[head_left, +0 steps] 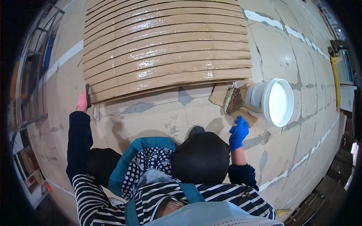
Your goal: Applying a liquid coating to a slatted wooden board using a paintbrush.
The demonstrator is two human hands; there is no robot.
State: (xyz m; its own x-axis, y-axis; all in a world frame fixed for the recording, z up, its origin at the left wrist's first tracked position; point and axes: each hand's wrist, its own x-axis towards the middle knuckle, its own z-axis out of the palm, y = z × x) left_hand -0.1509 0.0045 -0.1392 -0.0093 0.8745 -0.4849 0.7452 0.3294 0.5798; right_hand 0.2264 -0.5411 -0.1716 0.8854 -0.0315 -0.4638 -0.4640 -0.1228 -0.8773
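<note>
I am seeing glossy, wet-looking brown wooden slats (166, 45) lying in rows on a cracked pale floor (158, 113). The left hand (82, 101) is gripping their near-left corner. Right of the slats, a white bucket (277, 101) is standing; beside it a brush (233, 101) is resting on cardboard, the blue-gloved right hand (238, 132) hovering loosely open, empty.

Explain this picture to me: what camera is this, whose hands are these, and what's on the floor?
This is one fisheye camera on a person's head, looking down, so straight edges bend. No machine here, only two hands. The left hand, bare, grips the corner of a ridged brown panel lying wet and glossy on the floor. The right hand, in a blue glove, holds nothing and hovers near a brush resting on cardboard beside a white bucket.
</note>
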